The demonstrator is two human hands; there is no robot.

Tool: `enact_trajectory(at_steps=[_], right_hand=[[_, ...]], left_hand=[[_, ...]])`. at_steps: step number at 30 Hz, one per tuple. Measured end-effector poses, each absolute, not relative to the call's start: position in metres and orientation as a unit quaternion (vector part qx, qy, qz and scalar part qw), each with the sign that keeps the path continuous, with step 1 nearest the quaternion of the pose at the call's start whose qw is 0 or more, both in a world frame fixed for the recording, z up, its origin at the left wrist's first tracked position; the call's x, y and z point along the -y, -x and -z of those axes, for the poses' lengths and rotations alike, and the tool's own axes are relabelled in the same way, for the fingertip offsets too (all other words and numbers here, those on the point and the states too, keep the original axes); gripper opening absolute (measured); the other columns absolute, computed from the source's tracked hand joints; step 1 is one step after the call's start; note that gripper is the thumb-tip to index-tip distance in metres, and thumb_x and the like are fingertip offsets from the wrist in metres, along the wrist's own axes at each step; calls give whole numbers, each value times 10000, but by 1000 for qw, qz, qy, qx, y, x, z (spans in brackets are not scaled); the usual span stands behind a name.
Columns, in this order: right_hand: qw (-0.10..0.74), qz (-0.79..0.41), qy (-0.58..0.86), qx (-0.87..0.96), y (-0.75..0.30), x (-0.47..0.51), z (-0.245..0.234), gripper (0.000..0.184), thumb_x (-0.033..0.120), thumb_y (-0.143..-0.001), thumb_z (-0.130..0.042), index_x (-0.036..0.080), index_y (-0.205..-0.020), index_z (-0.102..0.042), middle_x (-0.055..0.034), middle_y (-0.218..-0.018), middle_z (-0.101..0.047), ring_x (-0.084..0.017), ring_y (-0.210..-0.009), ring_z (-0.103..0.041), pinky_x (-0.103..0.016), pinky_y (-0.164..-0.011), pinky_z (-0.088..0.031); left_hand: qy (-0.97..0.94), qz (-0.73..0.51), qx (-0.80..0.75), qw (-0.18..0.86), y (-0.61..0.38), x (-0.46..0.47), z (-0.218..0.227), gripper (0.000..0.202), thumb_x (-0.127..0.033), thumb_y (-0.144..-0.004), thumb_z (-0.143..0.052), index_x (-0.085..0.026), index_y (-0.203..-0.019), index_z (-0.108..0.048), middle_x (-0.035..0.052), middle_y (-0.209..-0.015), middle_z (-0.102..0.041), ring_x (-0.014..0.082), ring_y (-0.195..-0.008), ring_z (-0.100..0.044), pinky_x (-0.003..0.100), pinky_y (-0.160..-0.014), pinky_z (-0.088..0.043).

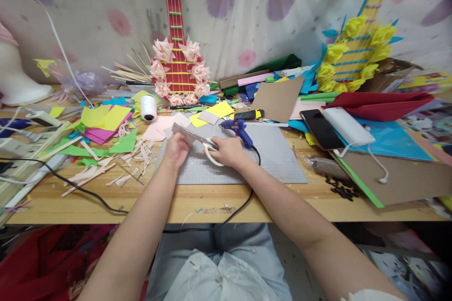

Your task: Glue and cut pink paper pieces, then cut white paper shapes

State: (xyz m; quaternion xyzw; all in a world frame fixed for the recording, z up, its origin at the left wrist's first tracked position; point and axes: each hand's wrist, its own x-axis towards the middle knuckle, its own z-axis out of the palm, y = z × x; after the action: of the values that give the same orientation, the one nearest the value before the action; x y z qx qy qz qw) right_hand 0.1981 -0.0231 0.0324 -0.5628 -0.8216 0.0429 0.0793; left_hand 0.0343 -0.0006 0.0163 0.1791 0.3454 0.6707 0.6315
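Observation:
My left hand [177, 151] grips a small greyish-pink piece of card [185, 134] between thumb and fingers. In my right hand [228, 151] is a pair of scissors [213, 154] with white handles, fingers wrapped in the loops. The scissor blades lie against the card's edge; whether they are parted is too small to tell. Both hands are over a grey cutting mat [275, 160]. Just beyond my right hand lies a blue glue gun [239, 130], its black cable running toward me. A yellow-and-black utility knife [249, 114] rests behind it.
A red paper guitar [176, 73] with pink flowers and a yellow one [356, 54] stand at the back. Paper scraps [106, 120] and a white thread spool [148, 108] lie left. Right are a phone [322, 129], a white power bank [348, 127] and brown cardboard [406, 178].

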Motion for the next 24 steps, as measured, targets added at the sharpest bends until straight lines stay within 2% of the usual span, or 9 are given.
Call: enact_trajectory(at_steps=[5,11,17,20,24], right_hand=[[85,-42,568,818,-199,22,-33,546,671,-788,-350,212,-922,-613,-80,-871,-695,-212,-820,-623,-269,-632,-339],[112,-63,580,804,-200,19,-27,550,683,-787,-338,223,-873,-625,-53,-826,-689,-194,-790,-619,-256,-610,-332],[138,-112,604,777,-203,13,-22,513,664,-803,-333,242,-869,-618,-36,-833,-678,-189,-796,-613,-251,-610,-346],[156,-140,608,766,-205,13,-22,507,662,-808,-323,249,-885,-607,-25,-842,-676,-188,-803,-613,-249,-609,-350],[161,-170,615,753,-206,15,-22,494,649,-819,-316,250,-920,-590,-21,-848,-671,-182,-794,-610,-249,-626,-364]], left_hand=[[-175,-667,-344,638,-36,2,-19,281,-18,-539,-432,-146,-735,-589,-14,-700,-659,98,-676,-611,196,-670,-480],[-172,-656,-360,641,-35,2,-19,278,-22,-551,-432,-146,-754,-575,-6,-682,-646,98,-618,-595,199,-602,-475],[-240,-639,-370,631,-37,2,-11,284,-41,-536,-480,-155,-786,-551,3,-743,-643,129,-671,-601,265,-661,-480],[-299,-650,-389,581,-40,2,-5,278,-41,-525,-506,-167,-768,-550,-3,-771,-644,141,-726,-597,262,-683,-466],[-383,-651,-474,453,-39,1,1,247,-35,-536,-564,-180,-737,-573,-40,-697,-608,110,-660,-537,190,-605,-404]])
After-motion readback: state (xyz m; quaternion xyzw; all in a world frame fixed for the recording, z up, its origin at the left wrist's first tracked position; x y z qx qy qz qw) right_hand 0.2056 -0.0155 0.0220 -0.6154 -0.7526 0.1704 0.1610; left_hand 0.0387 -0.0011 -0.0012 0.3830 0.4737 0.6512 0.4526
